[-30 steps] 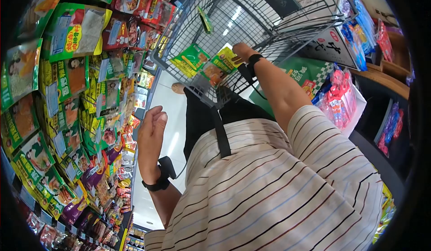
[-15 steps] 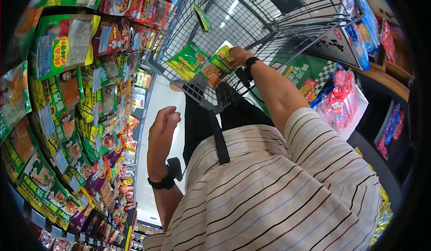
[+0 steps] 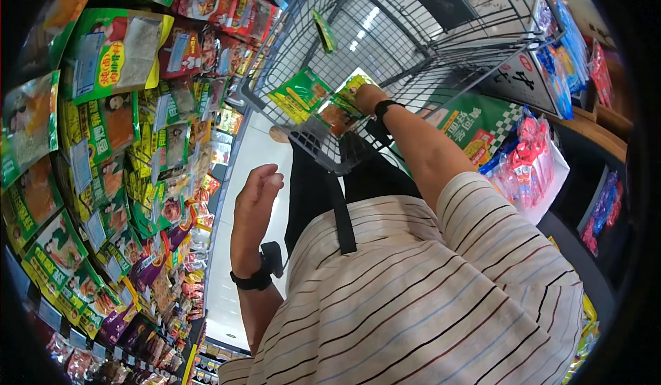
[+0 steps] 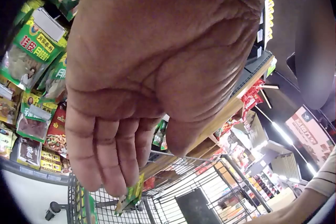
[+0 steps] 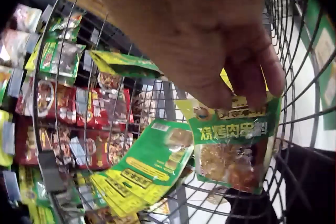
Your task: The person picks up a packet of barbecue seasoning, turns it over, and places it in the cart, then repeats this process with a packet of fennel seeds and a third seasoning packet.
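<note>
In the shopping cart (image 3: 265, 103), my right hand (image 3: 370, 100) pinches the top edge of a green and yellow seasoning packet (image 5: 231, 153). Its clear lower part shows brown contents. Beside it, a fanned stack of similar packets (image 5: 149, 163) lies on the wire floor of the cart. Another green and yellow packet (image 3: 323, 33) leans farther forward in the basket. My left hand (image 3: 253, 213) hangs in the air between the shelf and my body, holding nothing. Its fingers are relaxed and slightly bent, as the left wrist view (image 4: 126, 103) shows.
Shelves of hanging seasoning packets (image 3: 113, 55) line the left side, close to the cart. On the right stand a display with pink-and-red wrapped goods (image 3: 530, 158), a green printed panel (image 3: 468, 127) and a white box with black characters (image 3: 527, 79). A strap (image 3: 337, 213) runs from the cart's near end.
My right hand has stayed at the same packet, whose face now shows less in the head view. The left hand has shifted slightly right and keeps its relaxed pose.
</note>
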`<state>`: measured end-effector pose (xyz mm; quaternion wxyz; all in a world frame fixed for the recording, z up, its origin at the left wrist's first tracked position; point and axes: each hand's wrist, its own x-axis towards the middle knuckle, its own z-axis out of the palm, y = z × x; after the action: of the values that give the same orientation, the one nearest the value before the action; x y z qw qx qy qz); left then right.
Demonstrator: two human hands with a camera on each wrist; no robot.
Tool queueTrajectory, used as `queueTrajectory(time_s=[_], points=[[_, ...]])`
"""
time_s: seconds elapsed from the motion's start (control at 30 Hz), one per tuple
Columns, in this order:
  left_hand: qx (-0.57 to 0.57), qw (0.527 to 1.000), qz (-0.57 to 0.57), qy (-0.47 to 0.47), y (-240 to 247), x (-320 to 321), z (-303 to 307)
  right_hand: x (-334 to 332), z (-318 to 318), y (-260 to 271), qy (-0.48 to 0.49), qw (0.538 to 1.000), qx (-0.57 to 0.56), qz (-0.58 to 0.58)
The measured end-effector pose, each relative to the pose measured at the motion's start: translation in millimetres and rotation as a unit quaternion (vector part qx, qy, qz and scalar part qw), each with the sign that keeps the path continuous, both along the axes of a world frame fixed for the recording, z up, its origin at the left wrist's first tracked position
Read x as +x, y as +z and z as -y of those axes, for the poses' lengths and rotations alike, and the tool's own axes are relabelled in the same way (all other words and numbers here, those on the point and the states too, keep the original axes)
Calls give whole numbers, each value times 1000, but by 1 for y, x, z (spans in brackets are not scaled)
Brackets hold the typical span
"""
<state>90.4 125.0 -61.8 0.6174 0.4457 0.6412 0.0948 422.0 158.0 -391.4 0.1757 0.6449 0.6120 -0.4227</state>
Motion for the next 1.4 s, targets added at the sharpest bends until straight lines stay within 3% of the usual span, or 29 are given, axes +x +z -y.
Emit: queueTrajectory(time_s=[0.1,0.2,0.23,0.33,0.4,0.47,0.57,0.6,0.77,0.87,0.93,1.0,1.03,1.17,1.2,1.23,1.27,1.3,1.4], points=[[12,1000,-5,2,1,-6,7,-7,0,21,-39,999,-15,9],[19,1000,-1,-6,2,-9,11,-17,-15,76,-214,967,-131,-46],[23,1000,-2,-9,3,-9,12,-16,-19,76,-179,971,-149,-60],[44,999,8,-30,4,-10,15,-20,-12,113,-213,964,-109,-120],[63,997,18,-42,7,-9,14,-17,-6,144,-184,966,-60,-171],[84,995,28,-49,11,-8,14,-14,-3,157,-71,984,42,-160],[91,993,52,-50,12,-10,13,-9,3,229,-80,966,127,-209],[111,991,55,-48,11,-10,12,-7,2,255,-100,957,100,-255],[260,962,71,-41,27,3,0,-13,6,373,-203,876,22,-438],[317,942,100,-42,58,16,-7,-22,9,400,-254,727,-94,-631],[327,933,144,-46,65,16,-9,-22,7,410,-72,756,93,-644],[265,944,193,-42,70,13,-5,-21,1,413,153,723,331,-587],[236,949,200,-53,77,10,-3,-20,-3,402,177,689,393,-583],[200,949,241,-30,84,7,22,-34,0,396,148,667,465,-563],[197,949,246,-17,85,6,27,-40,0,398,36,673,290,-680],[214,942,259,1,83,5,30,-45,-2,401,-76,641,96,-758],[220,935,275,36,83,4,33,-49,-3,403,-182,575,-105,-791],[226,927,292,72,84,4,35,-58,-4,399,-242,563,-103,-784],[245,897,330,164,90,-2,39,-71,8,408,-259,580,-107,-765]])
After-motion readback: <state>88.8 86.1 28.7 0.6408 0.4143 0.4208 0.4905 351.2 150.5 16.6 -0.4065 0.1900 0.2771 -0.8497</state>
